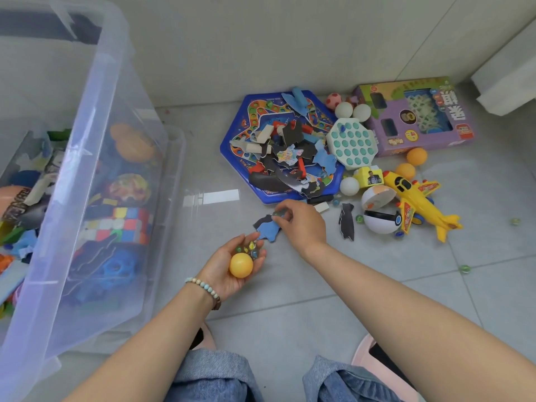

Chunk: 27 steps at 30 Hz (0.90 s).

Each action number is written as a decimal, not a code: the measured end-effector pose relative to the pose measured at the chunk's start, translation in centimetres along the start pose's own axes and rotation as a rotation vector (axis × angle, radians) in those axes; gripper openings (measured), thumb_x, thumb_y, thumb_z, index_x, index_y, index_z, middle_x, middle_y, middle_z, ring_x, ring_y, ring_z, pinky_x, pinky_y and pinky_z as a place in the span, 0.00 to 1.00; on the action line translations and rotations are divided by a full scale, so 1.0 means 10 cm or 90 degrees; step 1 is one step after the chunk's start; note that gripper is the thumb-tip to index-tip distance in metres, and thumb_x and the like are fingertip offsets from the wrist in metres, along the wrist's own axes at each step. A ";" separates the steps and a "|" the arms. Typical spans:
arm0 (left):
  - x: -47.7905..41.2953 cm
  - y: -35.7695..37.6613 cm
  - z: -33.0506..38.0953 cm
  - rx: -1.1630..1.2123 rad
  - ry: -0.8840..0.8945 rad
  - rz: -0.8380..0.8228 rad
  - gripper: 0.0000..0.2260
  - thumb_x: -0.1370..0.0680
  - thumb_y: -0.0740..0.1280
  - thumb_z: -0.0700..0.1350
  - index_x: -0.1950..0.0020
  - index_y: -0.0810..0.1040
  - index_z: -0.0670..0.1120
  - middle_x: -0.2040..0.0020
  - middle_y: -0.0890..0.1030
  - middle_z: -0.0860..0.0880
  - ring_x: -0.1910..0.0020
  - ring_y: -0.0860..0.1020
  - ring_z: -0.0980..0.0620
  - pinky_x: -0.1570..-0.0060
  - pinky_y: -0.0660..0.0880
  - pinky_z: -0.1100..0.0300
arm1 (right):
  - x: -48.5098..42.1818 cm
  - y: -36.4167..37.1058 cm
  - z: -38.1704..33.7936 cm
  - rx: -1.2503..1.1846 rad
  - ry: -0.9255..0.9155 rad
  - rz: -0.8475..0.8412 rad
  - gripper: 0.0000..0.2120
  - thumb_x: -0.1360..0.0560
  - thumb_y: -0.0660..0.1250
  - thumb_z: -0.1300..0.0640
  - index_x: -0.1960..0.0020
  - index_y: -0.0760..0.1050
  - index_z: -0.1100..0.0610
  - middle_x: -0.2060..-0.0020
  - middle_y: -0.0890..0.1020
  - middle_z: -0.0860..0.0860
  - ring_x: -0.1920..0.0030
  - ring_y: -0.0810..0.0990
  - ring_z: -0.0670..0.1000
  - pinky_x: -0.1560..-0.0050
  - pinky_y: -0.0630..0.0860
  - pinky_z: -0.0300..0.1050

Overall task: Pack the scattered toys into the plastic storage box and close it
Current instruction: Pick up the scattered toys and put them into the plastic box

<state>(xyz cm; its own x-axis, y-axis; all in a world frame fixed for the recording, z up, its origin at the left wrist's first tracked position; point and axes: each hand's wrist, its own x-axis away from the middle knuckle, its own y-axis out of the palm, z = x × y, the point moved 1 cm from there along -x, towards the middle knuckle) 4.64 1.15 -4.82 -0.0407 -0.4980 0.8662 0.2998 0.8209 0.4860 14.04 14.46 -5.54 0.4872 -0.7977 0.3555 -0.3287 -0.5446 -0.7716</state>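
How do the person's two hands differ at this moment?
The left hand lies palm up, cupping an orange ball and several marbles; the right hand faces palm down, its fingers pinching a single marble. The left wrist wears a bead bracelet; the right wrist is bare. Both are held over the grey floor.

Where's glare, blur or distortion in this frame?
Head view: bright reflection patch on the floor beside the storage box; wide-angle bends the box wall at left; toys inside look hazy through the plastic; left hand and its ball sharp; light soft, shadows faint.
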 end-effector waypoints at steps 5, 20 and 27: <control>-0.02 0.03 -0.03 -0.037 -0.009 -0.009 0.13 0.20 0.58 0.46 0.51 0.81 0.43 0.55 0.82 0.45 0.66 0.82 0.47 0.69 0.81 0.59 | 0.12 -0.03 0.00 -0.251 0.016 -0.040 0.05 0.26 0.69 0.54 0.53 0.79 0.54 0.68 0.74 0.48 0.67 0.70 0.45 0.63 0.69 0.35; -0.08 0.52 -0.19 -0.073 -0.027 -0.038 0.12 0.20 0.59 0.46 0.54 0.80 0.43 0.65 0.82 0.46 0.70 0.81 0.49 0.74 0.78 0.63 | 0.10 -0.51 0.74 -0.182 0.089 0.177 0.18 0.25 0.66 0.62 0.35 0.72 0.56 0.38 0.72 0.52 0.58 0.76 0.46 0.53 0.70 0.36; -0.09 0.52 -0.26 -0.069 -0.043 -0.037 0.11 0.21 0.60 0.45 0.52 0.81 0.42 0.62 0.81 0.45 0.69 0.81 0.49 0.72 0.79 0.61 | -0.08 -0.49 0.71 -0.135 0.132 0.155 0.22 0.24 0.66 0.61 0.31 0.68 0.55 0.36 0.70 0.52 0.41 0.75 0.54 0.36 0.71 0.46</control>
<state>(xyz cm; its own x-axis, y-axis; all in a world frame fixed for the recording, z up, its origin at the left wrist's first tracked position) 8.75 5.09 -3.38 -0.1234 -0.5205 0.8449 0.3958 0.7549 0.5229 20.99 19.56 -5.80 0.2077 -0.9342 0.2901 -0.5852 -0.3563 -0.7284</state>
